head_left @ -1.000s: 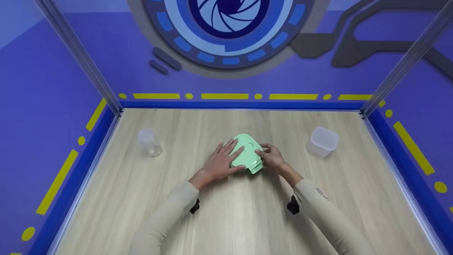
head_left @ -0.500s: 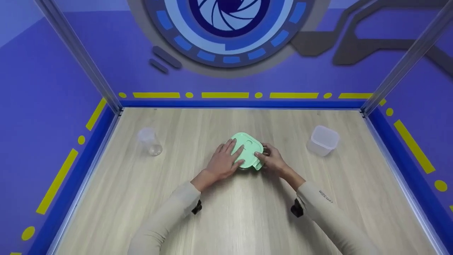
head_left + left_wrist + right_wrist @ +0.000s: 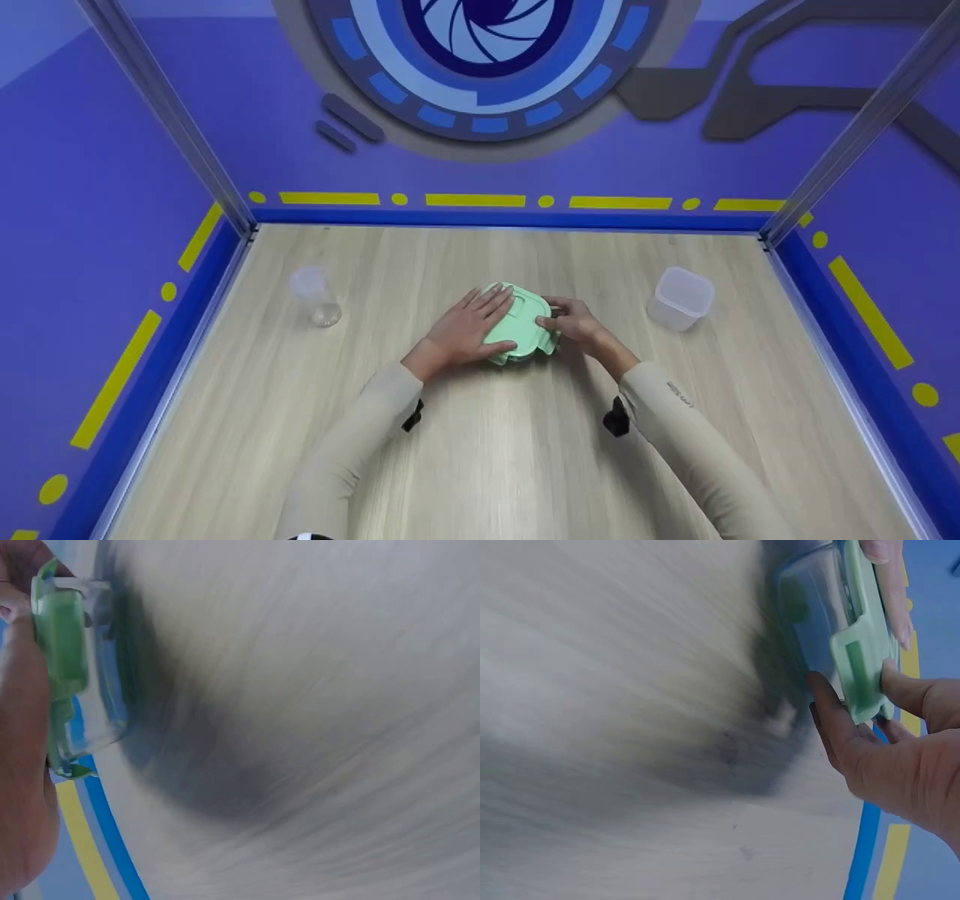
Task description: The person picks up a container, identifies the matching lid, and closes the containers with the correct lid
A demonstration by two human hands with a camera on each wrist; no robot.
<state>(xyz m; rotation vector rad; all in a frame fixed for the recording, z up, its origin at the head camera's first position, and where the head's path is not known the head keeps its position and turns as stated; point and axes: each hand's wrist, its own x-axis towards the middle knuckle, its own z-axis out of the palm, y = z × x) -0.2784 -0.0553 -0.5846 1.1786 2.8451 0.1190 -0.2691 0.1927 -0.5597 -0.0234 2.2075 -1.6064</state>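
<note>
A clear food container [image 3: 810, 619] with a light green snap-lock lid [image 3: 527, 328] is between both hands at the middle of the table. My left hand [image 3: 466, 328] lies across the lid's left part, fingers straight, thumb along the near edge. On the right corner, my right hand [image 3: 577, 324] grips the container, its thumb on the lid and its fingers at the wall below. One green side flap [image 3: 860, 667] stands out from the wall beside the right fingers. Another flap [image 3: 64, 641] faces the left wrist camera. Part of the lid is hidden under the left hand.
A clear jar [image 3: 313, 296] with a whitish top stands at the left of the wooden table [image 3: 465, 465]. At the right is a translucent square tub [image 3: 681, 298]. Blue panels [image 3: 487, 169] close off the back and sides.
The container has turned counter-clockwise, so one flap now points right and another shows at the front left. My left hand has shifted across the lid, and its fingers lie closer together.
</note>
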